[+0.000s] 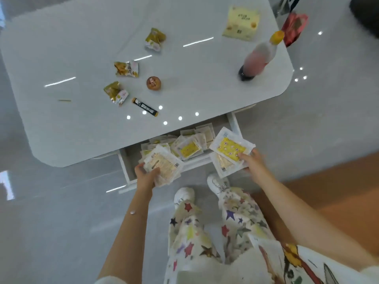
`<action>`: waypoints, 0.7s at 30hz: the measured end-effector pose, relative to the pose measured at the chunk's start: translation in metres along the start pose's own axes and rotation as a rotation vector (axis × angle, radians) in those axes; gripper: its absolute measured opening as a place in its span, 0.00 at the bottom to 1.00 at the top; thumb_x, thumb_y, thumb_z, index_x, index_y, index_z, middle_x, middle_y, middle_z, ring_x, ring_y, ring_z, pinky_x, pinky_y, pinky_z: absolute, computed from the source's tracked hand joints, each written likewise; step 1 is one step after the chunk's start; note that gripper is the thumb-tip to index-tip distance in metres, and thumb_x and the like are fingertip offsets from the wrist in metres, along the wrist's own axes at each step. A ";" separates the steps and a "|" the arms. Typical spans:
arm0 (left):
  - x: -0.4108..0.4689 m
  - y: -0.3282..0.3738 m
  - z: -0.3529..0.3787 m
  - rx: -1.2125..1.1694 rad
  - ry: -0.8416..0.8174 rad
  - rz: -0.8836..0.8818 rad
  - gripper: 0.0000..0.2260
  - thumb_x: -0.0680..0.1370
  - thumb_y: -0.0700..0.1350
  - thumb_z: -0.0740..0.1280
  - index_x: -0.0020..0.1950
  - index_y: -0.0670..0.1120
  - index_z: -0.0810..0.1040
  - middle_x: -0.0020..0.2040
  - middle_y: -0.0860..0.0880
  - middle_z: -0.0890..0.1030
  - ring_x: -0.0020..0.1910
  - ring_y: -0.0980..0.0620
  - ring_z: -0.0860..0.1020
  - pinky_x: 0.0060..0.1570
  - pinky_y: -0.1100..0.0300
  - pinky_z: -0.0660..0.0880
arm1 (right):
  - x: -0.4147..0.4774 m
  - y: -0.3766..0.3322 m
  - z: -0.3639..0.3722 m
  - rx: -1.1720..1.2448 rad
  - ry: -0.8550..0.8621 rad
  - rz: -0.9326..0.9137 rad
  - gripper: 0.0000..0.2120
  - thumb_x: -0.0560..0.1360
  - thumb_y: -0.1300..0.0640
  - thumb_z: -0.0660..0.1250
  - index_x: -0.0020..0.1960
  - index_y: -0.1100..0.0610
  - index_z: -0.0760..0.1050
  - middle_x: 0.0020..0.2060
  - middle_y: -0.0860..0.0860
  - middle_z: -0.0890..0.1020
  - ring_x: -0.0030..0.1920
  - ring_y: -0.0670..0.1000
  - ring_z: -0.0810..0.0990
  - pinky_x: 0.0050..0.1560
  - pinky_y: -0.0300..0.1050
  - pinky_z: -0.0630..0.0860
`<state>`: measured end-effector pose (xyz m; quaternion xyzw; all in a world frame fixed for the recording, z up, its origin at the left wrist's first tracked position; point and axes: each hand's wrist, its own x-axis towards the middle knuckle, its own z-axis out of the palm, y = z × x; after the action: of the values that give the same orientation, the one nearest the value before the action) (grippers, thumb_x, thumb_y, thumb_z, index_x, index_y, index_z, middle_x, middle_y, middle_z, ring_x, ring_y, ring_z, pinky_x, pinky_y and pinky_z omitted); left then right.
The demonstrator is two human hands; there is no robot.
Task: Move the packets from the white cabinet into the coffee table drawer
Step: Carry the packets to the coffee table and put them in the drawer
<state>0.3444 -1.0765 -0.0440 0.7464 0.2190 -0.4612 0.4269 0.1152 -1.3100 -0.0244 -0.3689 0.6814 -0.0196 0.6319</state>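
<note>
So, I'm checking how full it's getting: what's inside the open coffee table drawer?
The drawer holds a loose pile of white and yellow packets, mostly toward its right side. The tabletop covers the drawer's back, and the left hand with its stack hides some of the front.

Pretty bright, even indoor light. The glossy tabletop (184,83) throws back glare: a row of round spots just beyond the left hand (146,174), plus long white streaks further out. The bottle (259,56), well beyond the right hand (253,160), is motion-smeared. Everything's soft, and edges bow from the wide lens.
</note>
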 end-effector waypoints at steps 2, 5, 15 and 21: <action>0.038 -0.011 0.023 -0.034 0.027 0.017 0.23 0.76 0.34 0.67 0.65 0.49 0.61 0.59 0.45 0.73 0.50 0.47 0.77 0.43 0.52 0.78 | 0.055 0.003 0.015 -0.020 -0.025 -0.005 0.18 0.76 0.65 0.66 0.64 0.56 0.70 0.55 0.52 0.79 0.46 0.50 0.80 0.40 0.45 0.76; 0.103 -0.032 0.055 -0.077 0.064 0.024 0.23 0.76 0.35 0.68 0.64 0.50 0.61 0.59 0.46 0.73 0.53 0.46 0.78 0.52 0.48 0.78 | 0.139 0.016 0.036 -0.080 -0.072 -0.031 0.17 0.76 0.64 0.66 0.62 0.53 0.71 0.55 0.51 0.80 0.53 0.54 0.81 0.48 0.51 0.79; 0.234 -0.092 0.105 0.037 0.100 0.062 0.21 0.75 0.38 0.71 0.58 0.50 0.62 0.52 0.47 0.78 0.49 0.48 0.79 0.45 0.57 0.77 | 0.303 0.073 0.083 -0.106 -0.131 -0.001 0.17 0.75 0.70 0.63 0.59 0.54 0.71 0.56 0.55 0.79 0.55 0.57 0.80 0.55 0.57 0.78; 0.209 -0.086 0.105 0.355 0.222 0.287 0.23 0.76 0.44 0.69 0.67 0.50 0.64 0.59 0.46 0.76 0.57 0.46 0.77 0.50 0.51 0.78 | 0.279 0.072 0.094 -0.471 0.016 -0.149 0.24 0.69 0.66 0.68 0.65 0.59 0.71 0.58 0.57 0.79 0.58 0.56 0.79 0.54 0.49 0.78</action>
<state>0.3300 -1.1323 -0.2860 0.8793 0.0717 -0.3421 0.3236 0.1828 -1.3639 -0.3152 -0.5553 0.6429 0.0904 0.5197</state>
